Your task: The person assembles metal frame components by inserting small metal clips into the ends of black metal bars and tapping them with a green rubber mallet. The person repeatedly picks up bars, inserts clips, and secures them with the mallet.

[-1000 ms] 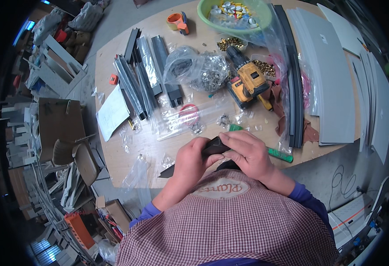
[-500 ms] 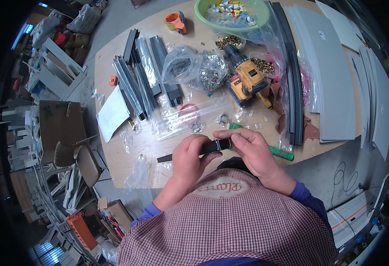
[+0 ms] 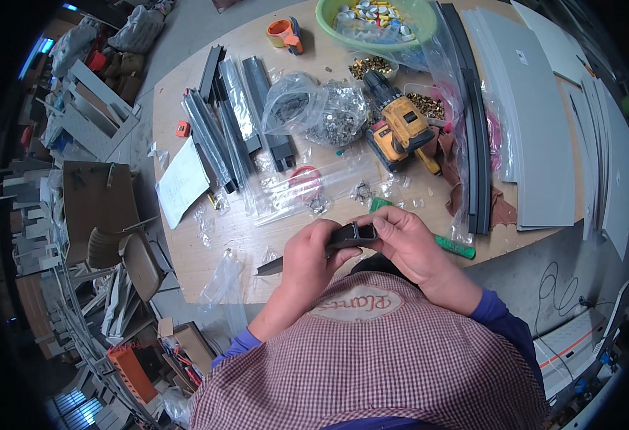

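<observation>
My left hand (image 3: 309,259) is closed around a dark grey channel profile (image 3: 271,267), held low over the table's near edge. The profile's far-left end sticks out past my palm, and its open, frame-like end (image 3: 361,233) faces right. My right hand (image 3: 413,249) pinches that end between thumb and fingers; whether a separate small part sits there I cannot tell. Behind my right hand lies a green-handled tool (image 3: 455,247), its middle hidden by the hand. A clear plastic bag (image 3: 223,281) hangs over the table edge left of my left hand.
A yellow-black cordless drill (image 3: 404,125) stands on the table (image 3: 185,258) beside bags of metal fittings (image 3: 336,115) and tubs of brass-coloured parts (image 3: 426,106). Wrapped dark profiles (image 3: 232,107) lie left, a paper sheet (image 3: 183,185) beside them. Grey panels (image 3: 526,122) are stacked right; a green basin (image 3: 375,36) sits at the back.
The profile has turned about its length, so more of its open end and inner side shows. My right hand has shifted slightly right and down, still at that end.
</observation>
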